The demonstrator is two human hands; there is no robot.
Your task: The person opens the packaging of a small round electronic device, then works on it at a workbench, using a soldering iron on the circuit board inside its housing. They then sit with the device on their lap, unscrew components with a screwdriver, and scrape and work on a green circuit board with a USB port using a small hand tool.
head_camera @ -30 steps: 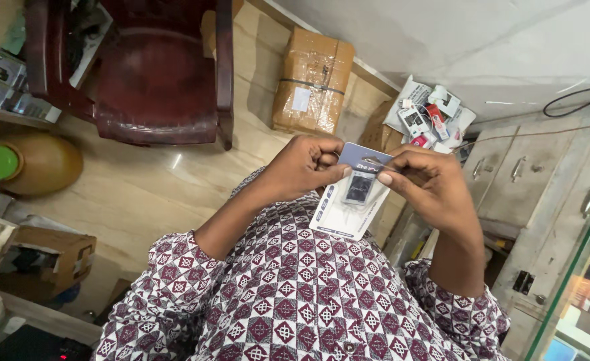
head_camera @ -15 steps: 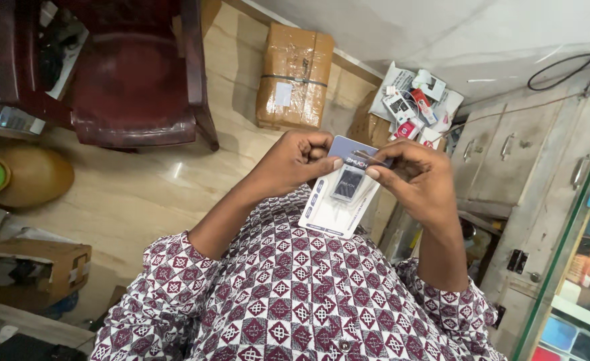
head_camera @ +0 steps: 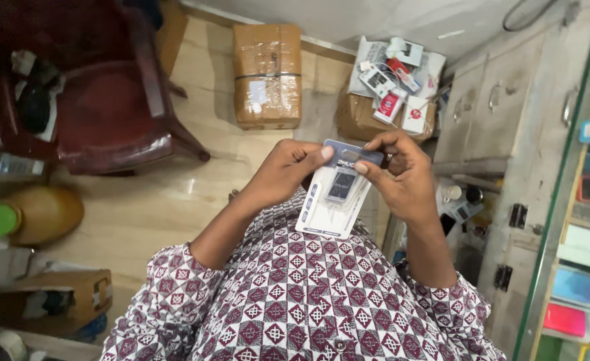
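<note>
1. A person in a patterned shirt point(head_camera: 295, 314) held a small blister pack point(head_camera: 335, 194) at chest height, both forearms raised.
2. The left hand point(head_camera: 288, 170) pinched its top left corner; the right hand point(head_camera: 402, 177) gripped the top right edge.
3. Steady opposing pulls there would likely open it cleanly.
4. Beyond, on the floor, stood a taped carton point(head_camera: 268, 75).

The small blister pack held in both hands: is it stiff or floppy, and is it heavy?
The blister pack probably is light: the left hand and right hand pinch only its top edge. It hangs flat without drooping, so likely fairly stiff. Its clear plastic front may be slippery.
</note>
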